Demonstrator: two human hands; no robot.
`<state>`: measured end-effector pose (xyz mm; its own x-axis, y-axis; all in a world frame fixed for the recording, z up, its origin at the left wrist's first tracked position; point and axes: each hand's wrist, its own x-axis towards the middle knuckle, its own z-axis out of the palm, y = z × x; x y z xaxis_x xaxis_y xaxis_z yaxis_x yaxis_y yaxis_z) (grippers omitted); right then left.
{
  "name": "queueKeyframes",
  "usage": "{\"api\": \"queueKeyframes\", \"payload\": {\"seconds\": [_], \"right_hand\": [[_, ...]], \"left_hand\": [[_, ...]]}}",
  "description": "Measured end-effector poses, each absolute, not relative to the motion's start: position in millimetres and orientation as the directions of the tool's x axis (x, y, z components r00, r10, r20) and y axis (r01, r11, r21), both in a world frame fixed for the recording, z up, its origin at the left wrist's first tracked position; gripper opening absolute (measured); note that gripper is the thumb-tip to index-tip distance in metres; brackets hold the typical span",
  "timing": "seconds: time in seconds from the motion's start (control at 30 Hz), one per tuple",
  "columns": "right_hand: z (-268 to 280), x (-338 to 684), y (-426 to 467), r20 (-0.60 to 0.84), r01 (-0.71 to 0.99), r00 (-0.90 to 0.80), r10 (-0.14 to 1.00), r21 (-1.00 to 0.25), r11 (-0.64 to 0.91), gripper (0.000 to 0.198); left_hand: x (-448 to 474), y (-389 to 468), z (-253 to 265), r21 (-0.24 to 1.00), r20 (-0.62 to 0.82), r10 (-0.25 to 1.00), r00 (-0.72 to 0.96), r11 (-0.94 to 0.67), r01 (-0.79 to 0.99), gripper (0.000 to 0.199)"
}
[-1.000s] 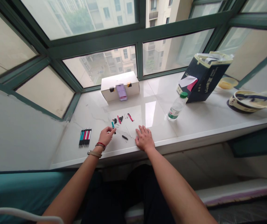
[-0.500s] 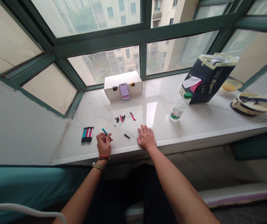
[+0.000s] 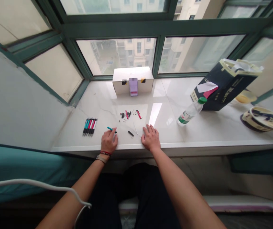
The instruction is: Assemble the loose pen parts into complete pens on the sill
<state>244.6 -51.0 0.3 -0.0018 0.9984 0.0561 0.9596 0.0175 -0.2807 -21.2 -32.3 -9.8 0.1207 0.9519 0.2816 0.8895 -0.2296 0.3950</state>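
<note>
A pale, marbled window ledge [image 3: 103, 103] runs under the green window frame [image 3: 136, 29] and carries everything else. The dark paper bag [image 3: 224, 90] leans at the far right, with a patterned bowl [image 3: 248, 118] beside it, nearer the front edge. A white box [image 3: 133, 72] sits against the window, left of the bag. The clear bottle [image 3: 190, 113] with a green cap stands just in front of the bag. The right hand [image 3: 151, 138] lies palm down near the ledge's front edge, fingers loosely spread; whether anything is under the palm cannot be seen. The left hand [image 3: 109, 141] is curled, its fingers closed on a teal pen piece [image 3: 109, 128] that juts out above the knuckles, a dark end showing by the fingertips. To its left, a row of pens [image 3: 90, 126] lies side by side. Between and beyond the hands are a pink pen barrel [image 3: 139, 114], a thin white rod [image 3: 135, 128], a black grip [image 3: 131, 133] and a scatter of tiny parts [image 3: 122, 115].
</note>
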Motion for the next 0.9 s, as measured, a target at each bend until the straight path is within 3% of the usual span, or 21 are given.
{"api": "queueKeyframes", "payload": {"seconds": [0.57, 0.73, 0.9], "right_hand": [[11, 240, -54, -0.013, 0.997, -0.048, 0.999, -0.062, 0.047, 0.054], [2, 243, -57, 0.089, 0.985, -0.063, 0.994, -0.155, 0.076, 0.051], [-4, 249, -39, 0.157, 0.932, 0.004, 0.988, -0.359, 0.053, 0.036]], "left_hand": [[-17, -32, -11, 0.491, 0.240, 0.966, 0.091, -0.202, 0.848, 0.056], [-18, -30, -10, 0.444, 0.254, 0.960, 0.118, -0.225, 0.867, 0.053], [-20, -28, -11, 0.388, 0.302, 0.940, 0.161, -0.275, 0.880, 0.051]]}}
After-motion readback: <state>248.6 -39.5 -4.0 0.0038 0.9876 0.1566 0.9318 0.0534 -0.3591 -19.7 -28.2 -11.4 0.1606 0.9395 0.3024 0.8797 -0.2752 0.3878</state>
